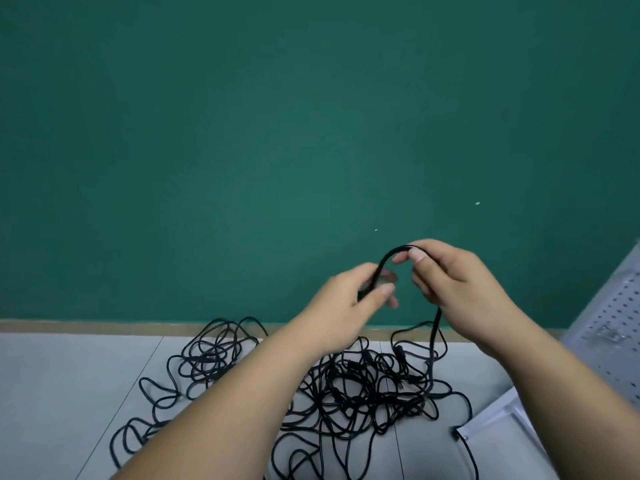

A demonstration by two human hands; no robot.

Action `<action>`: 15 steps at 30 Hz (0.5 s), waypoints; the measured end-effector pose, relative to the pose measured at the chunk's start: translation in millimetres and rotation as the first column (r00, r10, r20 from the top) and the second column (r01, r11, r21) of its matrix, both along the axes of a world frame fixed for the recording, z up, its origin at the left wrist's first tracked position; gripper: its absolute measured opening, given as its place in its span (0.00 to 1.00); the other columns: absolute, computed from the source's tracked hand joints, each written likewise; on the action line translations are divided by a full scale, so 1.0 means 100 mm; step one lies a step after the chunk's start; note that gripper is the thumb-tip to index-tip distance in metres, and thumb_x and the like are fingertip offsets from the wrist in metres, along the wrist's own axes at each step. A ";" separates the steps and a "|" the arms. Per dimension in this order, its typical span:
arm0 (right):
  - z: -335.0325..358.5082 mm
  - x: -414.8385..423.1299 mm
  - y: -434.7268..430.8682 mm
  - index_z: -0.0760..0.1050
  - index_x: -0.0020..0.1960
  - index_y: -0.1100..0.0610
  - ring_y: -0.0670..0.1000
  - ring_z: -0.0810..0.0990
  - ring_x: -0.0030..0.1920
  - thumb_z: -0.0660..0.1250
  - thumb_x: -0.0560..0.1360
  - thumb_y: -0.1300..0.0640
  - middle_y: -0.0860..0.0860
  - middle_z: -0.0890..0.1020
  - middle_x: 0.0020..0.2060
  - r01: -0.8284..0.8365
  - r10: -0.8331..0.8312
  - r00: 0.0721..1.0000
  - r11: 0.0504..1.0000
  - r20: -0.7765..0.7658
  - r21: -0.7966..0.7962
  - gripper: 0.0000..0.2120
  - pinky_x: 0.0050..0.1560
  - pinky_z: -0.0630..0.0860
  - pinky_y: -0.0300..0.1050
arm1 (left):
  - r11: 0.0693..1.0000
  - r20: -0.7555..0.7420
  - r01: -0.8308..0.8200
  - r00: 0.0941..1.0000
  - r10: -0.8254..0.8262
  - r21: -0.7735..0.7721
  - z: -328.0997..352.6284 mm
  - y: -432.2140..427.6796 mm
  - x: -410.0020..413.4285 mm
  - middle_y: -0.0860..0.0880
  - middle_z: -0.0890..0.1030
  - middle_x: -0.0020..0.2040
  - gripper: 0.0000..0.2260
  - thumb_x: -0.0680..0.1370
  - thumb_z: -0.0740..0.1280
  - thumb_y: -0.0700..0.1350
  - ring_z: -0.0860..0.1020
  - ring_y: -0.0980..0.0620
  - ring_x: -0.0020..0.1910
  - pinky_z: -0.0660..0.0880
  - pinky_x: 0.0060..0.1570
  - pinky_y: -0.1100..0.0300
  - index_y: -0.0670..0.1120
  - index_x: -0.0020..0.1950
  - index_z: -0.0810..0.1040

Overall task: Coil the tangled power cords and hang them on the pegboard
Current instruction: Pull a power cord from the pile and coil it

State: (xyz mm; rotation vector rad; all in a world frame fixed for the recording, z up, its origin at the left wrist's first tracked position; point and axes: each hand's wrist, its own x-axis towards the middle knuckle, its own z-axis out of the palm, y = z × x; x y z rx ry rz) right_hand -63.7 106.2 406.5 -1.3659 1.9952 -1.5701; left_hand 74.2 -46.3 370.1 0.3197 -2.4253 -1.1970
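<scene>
A big tangle of black power cords lies on the pale floor at the foot of the green wall. One black cord is lifted out of it and arches between my hands. My left hand grips its near end, fingers curled round it. My right hand pinches the top of the arch between thumb and fingers, and the cord drops from there down to the pile. The grey pegboard leans at the right edge, only partly in view.
The green wall fills the upper view, with a tan skirting strip along its base. A white flat panel lies on the floor at lower right under the pegboard. Loose cord loops spread to the lower left.
</scene>
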 end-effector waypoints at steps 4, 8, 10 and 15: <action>-0.13 -0.06 -0.14 0.80 0.54 0.55 0.50 0.81 0.36 0.64 0.86 0.55 0.50 0.82 0.35 0.067 -0.069 0.995 0.997 0.073 0.034 0.08 0.44 0.80 0.43 | 0.952 -0.113 -0.061 0.989 0.099 0.301 -0.02 0.00 -0.08 0.55 0.69 0.28 0.14 0.89 0.58 0.47 0.66 0.52 0.27 0.66 0.31 0.57 0.45 0.48 0.77; -0.38 -0.13 -0.23 0.80 0.53 0.59 0.47 0.85 0.44 0.64 0.86 0.54 0.51 0.88 0.44 -0.081 0.048 0.993 0.939 0.105 0.334 0.10 0.63 0.80 0.58 | 0.858 -0.182 -0.123 0.953 0.242 0.498 0.12 -0.18 -0.05 0.54 0.62 0.29 0.14 0.89 0.56 0.46 0.58 0.53 0.28 0.53 0.33 0.54 0.44 0.48 0.73; -0.38 -0.12 -0.29 0.81 0.52 0.59 0.50 0.84 0.40 0.63 0.87 0.56 0.52 0.86 0.40 -0.099 0.063 0.991 0.942 0.122 0.320 0.11 0.57 0.82 0.62 | 0.845 -0.188 -0.142 0.943 0.273 0.516 0.12 -0.28 0.00 0.52 0.62 0.29 0.14 0.89 0.57 0.47 0.58 0.52 0.29 0.53 0.35 0.50 0.43 0.49 0.75; 0.27 0.16 -0.33 0.86 0.53 0.51 0.50 0.70 0.28 0.62 0.87 0.53 0.49 0.77 0.32 0.060 -0.063 0.998 0.975 -0.005 -0.215 0.13 0.30 0.68 0.40 | 0.830 -0.195 -0.156 0.933 0.301 0.535 0.14 -0.46 0.11 0.47 0.75 0.34 0.15 0.89 0.58 0.48 0.72 0.51 0.33 0.69 0.35 0.56 0.44 0.56 0.82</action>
